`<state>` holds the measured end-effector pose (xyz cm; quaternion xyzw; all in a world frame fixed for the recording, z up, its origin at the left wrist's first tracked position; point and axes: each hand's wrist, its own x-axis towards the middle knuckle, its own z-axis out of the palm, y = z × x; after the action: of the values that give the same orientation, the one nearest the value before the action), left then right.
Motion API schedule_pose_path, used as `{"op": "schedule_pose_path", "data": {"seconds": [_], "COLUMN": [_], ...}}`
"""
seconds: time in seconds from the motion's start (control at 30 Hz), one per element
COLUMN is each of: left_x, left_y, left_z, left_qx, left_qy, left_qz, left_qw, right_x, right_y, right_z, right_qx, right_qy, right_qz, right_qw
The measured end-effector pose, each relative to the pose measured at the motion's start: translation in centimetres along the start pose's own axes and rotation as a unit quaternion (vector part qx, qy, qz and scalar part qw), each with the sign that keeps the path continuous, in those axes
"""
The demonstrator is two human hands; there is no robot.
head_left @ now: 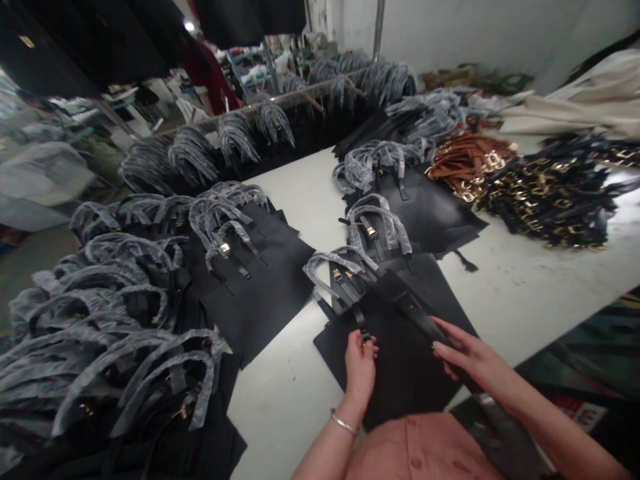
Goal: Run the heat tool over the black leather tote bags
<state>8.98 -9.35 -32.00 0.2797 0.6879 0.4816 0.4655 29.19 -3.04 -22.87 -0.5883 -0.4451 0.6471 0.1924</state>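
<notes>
Black leather strap [415, 313] crosses the nearest bag [400, 380] on the desk [520, 307]; the left hand [360, 370] pinches its narrow end while the right hand [475, 357] grips further along, the two apart. Beyond, many bags [115, 320] already carry film-wrapped handles [135, 287] in stacks; heaps of loose tan and black straps with gold buckles [545, 193] remain at far right, below a rail of hanging bags [235, 137].

Left hand [360, 370]; right hand [473, 357]; black strap [415, 320]
</notes>
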Motion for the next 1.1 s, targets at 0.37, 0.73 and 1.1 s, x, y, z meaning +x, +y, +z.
{"op": "schedule_pose_path", "data": {"seconds": [0.37, 0.73, 1.1], "left_x": [6.4, 12.1, 12.6], "left_y": [3.9, 4.4, 5.4], "left_z": [3.0, 6.6, 7.5], "left_qx": [0.377, 0.568, 0.627], "left_qy": [-0.054, -0.086, -0.118], "left_qz": [0.34, 0.314, 0.274], "left_qw": [0.86, 0.756, 0.72], "right_x": [-5.3, -7.0, -1.5], "right_y": [7.5, 10.0, 7.1], "right_z": [-9.6, -9.5, -9.9], "right_qx": [0.079, 0.19, 0.126], "right_qy": [0.225, 0.136, 0.089], "right_qz": [0.084, 0.129, 0.054], "right_qw": [0.967, 0.964, 0.987]}}
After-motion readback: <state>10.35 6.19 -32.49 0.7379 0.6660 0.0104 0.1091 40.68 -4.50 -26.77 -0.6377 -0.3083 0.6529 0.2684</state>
